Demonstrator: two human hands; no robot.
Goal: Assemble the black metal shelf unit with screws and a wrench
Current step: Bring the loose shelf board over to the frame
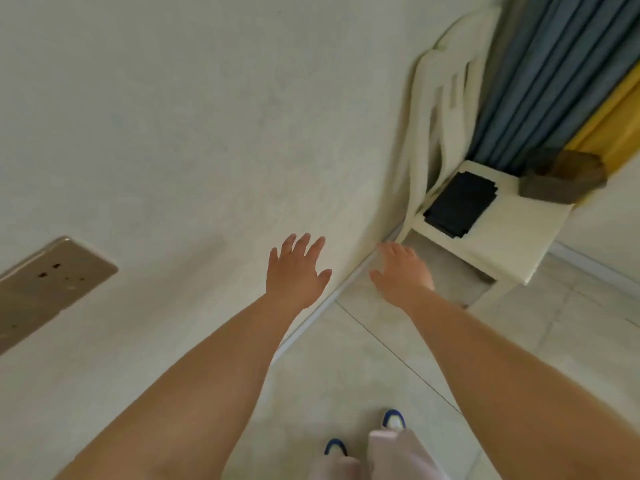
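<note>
The black metal shelf unit shows in no recognisable form here; the only dark thing is a flat black stack (460, 204), blurred, lying on a cream-white low table (512, 233) in the far corner, and whether it belongs to the shelf cannot be told. No screws or wrench can be made out.

Nearest, at the bottom edge, two white shoes with blue trim (393, 419) stand on the pale tiled floor (346, 375), partly covered by light trouser legs (391, 455) that the frame cuts off. Both bare forearms reach forward from the lower corners. The left hand (294, 271) is held up before the off-white wall (173, 116), fingers (304, 245) straight and spread, holding nothing. The right hand (401, 271) hangs over the white skirting strip (329, 306), fingers extended and loosely apart, also empty; its fingertips are smeared by motion.

On the wall at the left is a beige socket plate (52, 282), cut by the frame. Beyond the table, cream drapery (440, 109), blue-grey curtains (540, 74) and a yellow curtain (616, 123) hang, with a blurred brown wooden object (564, 176) at the table's far edge.
</note>
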